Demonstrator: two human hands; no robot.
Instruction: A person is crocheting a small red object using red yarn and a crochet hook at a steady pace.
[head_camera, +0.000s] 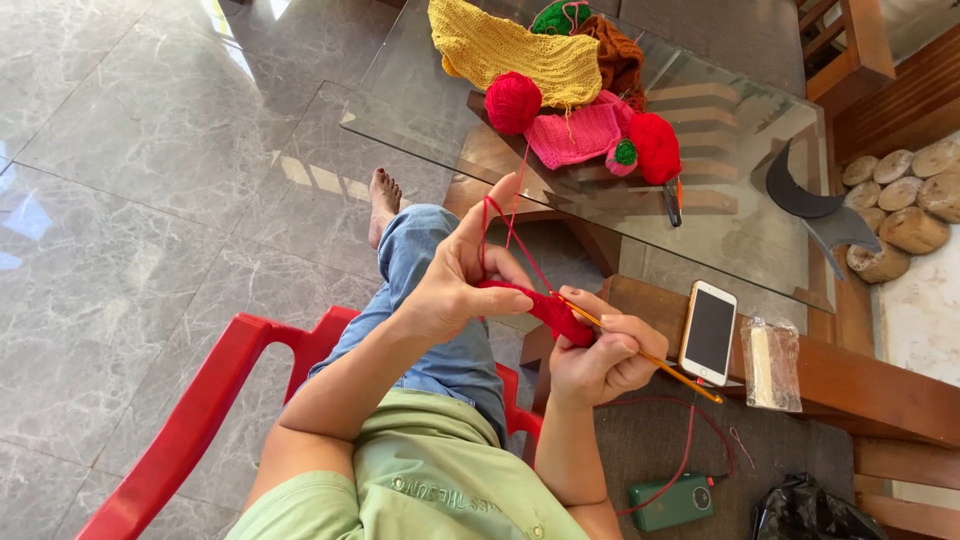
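Observation:
My left hand (455, 280) holds a small red crochet piece (548, 310), with red yarn looped over its raised index finger. The strand runs up to a red yarn ball (513, 102) on the glass table (720, 235). My right hand (600, 355) grips an orange crochet hook (660, 362), its tip in the red piece. Both hands work above my lap, over blue jeans.
On the table lie a yellow knit (500, 45), a pink piece (575, 135), brown and green yarn, a red ball (655, 145) and a dark curved visor (810, 200). A phone (708, 332) and plastic packet (772, 362) rest on a wooden ledge. I sit on a red plastic chair (200, 410); a green power bank (670, 503) lies below.

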